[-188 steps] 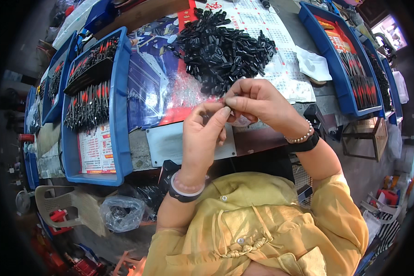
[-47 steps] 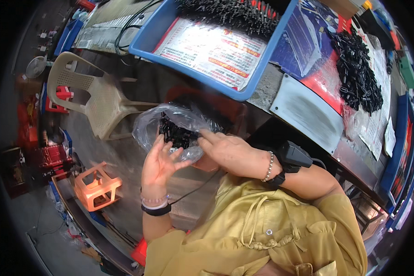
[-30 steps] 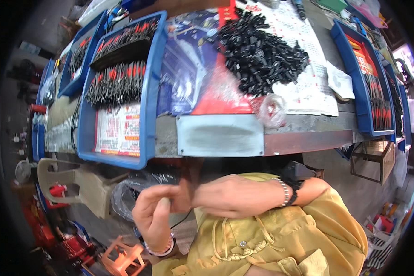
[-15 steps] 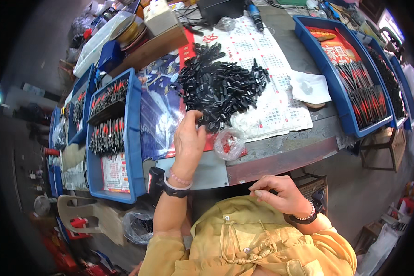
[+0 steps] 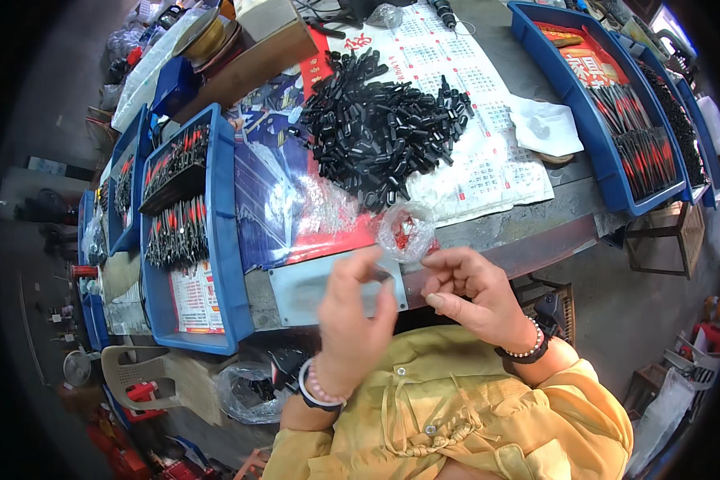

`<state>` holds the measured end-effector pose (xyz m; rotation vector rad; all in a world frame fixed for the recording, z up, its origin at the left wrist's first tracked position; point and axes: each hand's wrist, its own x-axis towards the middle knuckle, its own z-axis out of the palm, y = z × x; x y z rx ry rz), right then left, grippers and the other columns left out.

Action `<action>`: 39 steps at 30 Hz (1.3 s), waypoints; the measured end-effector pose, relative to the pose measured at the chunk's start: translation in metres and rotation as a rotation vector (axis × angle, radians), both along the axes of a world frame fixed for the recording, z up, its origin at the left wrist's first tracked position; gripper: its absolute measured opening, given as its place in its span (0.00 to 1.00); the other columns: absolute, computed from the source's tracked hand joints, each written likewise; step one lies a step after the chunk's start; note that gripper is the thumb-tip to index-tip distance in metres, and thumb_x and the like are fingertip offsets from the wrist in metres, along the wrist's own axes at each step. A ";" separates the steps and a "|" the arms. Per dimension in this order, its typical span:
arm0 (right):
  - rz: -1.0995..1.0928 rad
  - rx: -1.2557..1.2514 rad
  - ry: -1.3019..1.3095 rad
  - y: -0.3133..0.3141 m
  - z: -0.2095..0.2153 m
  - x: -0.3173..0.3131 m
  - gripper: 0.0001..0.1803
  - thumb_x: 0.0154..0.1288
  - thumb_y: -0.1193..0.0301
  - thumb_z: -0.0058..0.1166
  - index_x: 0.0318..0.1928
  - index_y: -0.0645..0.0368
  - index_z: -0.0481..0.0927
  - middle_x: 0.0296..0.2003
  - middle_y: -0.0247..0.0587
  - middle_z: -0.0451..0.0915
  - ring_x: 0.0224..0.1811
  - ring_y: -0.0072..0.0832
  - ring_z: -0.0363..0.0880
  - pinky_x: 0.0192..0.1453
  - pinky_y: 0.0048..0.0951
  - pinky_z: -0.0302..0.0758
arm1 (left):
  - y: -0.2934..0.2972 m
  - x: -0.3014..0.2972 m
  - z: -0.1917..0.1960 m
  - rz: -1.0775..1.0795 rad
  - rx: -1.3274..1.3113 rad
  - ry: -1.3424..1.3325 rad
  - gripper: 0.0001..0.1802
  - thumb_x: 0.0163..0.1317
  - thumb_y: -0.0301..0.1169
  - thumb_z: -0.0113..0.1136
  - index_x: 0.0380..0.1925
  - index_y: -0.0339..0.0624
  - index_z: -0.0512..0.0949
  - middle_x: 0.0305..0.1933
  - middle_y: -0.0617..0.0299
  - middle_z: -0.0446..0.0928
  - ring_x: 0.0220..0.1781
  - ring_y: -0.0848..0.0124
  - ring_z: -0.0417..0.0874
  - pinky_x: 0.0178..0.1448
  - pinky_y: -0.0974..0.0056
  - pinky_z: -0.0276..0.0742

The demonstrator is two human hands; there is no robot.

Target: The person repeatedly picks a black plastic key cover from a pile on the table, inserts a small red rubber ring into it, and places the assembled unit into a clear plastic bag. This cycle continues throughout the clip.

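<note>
My left hand [image 5: 354, 312] is over the near table edge, blurred by motion, with a small black plastic piece [image 5: 382, 277] between thumb and forefinger. Facing it on the right, my right hand [image 5: 470, 294] has its fingers curled in toward the thumb; whatever they pinch, if anything, is too small to make out. Just beyond both hands stands a small bowl [image 5: 387, 232] lined with clear plastic, with small red parts [image 5: 405, 234] inside. Farther off lies a big heap of small black plastic pieces [image 5: 384, 132] on printed paper sheets.
On the left, a blue tray [image 5: 226, 232] holds rows of black-and-red parts [image 5: 180, 232]. Another blue tray [image 5: 608, 172] at the right holds similar rows. A folded white cloth [image 5: 546, 126] lies near it. A grey metal plate [image 5: 296, 292] sits at the table's near edge.
My left hand has drawn back from the heap toward me, carrying a small black piece. My right hand has moved up and inward, closer to the bowl.
</note>
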<state>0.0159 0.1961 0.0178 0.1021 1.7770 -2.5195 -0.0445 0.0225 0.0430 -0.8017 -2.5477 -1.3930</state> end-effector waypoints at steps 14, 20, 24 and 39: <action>0.062 0.455 0.243 -0.008 0.017 -0.006 0.05 0.60 0.77 0.60 0.36 0.64 0.79 0.29 0.39 0.81 0.27 0.21 0.80 0.29 0.21 0.73 | -0.007 0.027 -0.010 -0.251 -0.005 0.152 0.32 0.47 0.15 0.64 0.55 0.32 0.66 0.44 0.47 0.75 0.40 0.53 0.79 0.43 0.59 0.77; 0.058 0.334 0.082 0.000 0.026 -0.003 0.04 0.61 0.76 0.60 0.34 0.65 0.79 0.29 0.36 0.82 0.27 0.18 0.78 0.29 0.20 0.72 | -0.015 0.031 -0.009 -0.206 0.383 -0.670 0.25 0.57 0.18 0.61 0.56 0.33 0.70 0.44 0.54 0.79 0.41 0.69 0.82 0.45 0.65 0.77; 0.149 0.274 0.111 0.002 0.026 -0.007 0.03 0.62 0.77 0.58 0.34 0.65 0.78 0.28 0.35 0.81 0.28 0.16 0.77 0.30 0.19 0.72 | -0.030 0.023 -0.008 -0.427 0.244 -0.894 0.18 0.66 0.19 0.53 0.55 0.26 0.68 0.49 0.54 0.76 0.48 0.74 0.78 0.51 0.70 0.76; -0.165 0.323 0.038 0.015 0.019 -0.009 0.07 0.67 0.76 0.53 0.42 0.67 0.76 0.34 0.35 0.78 0.31 0.15 0.73 0.35 0.15 0.70 | -0.040 0.040 0.113 -0.345 1.445 -0.613 0.05 0.68 0.25 0.44 0.33 0.39 0.69 0.31 0.57 0.73 0.30 0.64 0.77 0.34 0.58 0.77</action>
